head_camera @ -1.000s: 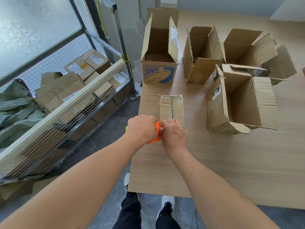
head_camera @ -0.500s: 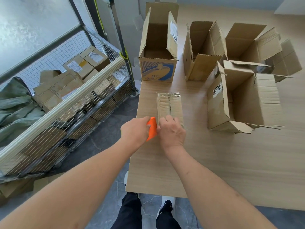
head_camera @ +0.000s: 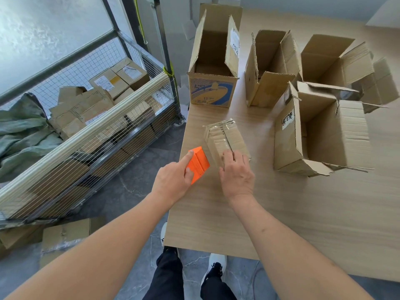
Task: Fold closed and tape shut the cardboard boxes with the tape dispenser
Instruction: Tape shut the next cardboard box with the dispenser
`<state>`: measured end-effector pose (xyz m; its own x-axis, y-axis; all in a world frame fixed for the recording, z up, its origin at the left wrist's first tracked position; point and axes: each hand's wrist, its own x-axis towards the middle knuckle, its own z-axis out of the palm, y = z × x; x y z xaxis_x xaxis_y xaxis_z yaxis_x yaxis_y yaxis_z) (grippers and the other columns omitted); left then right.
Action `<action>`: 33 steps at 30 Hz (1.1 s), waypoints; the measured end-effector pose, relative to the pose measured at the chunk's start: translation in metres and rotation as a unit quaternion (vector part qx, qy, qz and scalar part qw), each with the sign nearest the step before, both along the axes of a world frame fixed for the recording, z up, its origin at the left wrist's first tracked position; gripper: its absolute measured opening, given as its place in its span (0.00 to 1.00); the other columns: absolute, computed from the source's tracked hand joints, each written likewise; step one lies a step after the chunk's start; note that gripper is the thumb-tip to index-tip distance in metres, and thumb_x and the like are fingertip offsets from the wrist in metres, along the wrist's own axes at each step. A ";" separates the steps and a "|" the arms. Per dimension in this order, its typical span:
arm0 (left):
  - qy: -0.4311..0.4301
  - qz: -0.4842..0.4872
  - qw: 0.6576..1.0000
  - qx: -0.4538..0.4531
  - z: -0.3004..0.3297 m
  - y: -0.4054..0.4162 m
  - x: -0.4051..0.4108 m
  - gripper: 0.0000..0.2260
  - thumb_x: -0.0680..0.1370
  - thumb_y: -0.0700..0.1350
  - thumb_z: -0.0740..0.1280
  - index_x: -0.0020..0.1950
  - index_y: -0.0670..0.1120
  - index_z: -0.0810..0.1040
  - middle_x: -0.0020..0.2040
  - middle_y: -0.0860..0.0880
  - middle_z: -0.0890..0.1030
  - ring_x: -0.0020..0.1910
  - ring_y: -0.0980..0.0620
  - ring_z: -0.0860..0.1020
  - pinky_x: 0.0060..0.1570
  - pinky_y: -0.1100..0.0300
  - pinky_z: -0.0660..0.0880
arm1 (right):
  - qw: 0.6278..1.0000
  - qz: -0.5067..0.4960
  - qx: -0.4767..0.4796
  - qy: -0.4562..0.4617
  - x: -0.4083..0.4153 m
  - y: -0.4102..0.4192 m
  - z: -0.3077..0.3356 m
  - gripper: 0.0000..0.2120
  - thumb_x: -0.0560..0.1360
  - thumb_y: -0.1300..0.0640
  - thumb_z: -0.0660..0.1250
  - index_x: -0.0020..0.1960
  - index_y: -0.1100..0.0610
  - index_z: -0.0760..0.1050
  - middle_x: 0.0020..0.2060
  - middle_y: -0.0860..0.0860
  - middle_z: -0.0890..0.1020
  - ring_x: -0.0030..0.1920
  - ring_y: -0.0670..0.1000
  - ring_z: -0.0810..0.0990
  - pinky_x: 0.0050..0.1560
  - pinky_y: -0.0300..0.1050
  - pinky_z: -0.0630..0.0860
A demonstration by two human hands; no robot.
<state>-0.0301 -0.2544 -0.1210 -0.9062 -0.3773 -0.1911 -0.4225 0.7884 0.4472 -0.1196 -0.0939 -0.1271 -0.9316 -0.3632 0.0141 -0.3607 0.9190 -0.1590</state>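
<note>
The left hand (head_camera: 173, 182) grips the orange plastic tape dispenser (head_camera: 198, 164) beside the small tape-wrapped cardboard box (head_camera: 225, 137) near the bench's (head_camera: 303, 213) left edge; the right hand (head_camera: 236, 174) presses flat on it. A hard pull could drag this light box off the edge.

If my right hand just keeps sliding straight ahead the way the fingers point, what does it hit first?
Your right hand already rests on the small taped box, fingers pointing along its top. Past the box's far end there is bare table; the printed open box looks next, though depth is unclear.
</note>
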 end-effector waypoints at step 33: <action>-0.022 -0.009 0.998 -0.053 -0.016 0.089 0.012 0.29 0.80 0.50 0.69 0.79 0.53 0.64 0.51 0.43 0.75 0.50 0.41 0.75 0.50 0.51 0.72 | 0.979 0.171 -0.105 -0.035 0.032 0.103 -0.003 0.28 0.71 0.44 0.77 0.66 0.57 0.80 0.49 0.53 0.79 0.50 0.57 0.79 0.53 0.52 0.76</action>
<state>-0.0181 -0.1649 -0.1372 -0.9047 -0.3809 -0.1908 -0.4250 0.8381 0.3420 -0.0876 0.0091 -0.1301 -0.7573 -0.6502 0.0615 -0.6230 0.6909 -0.3667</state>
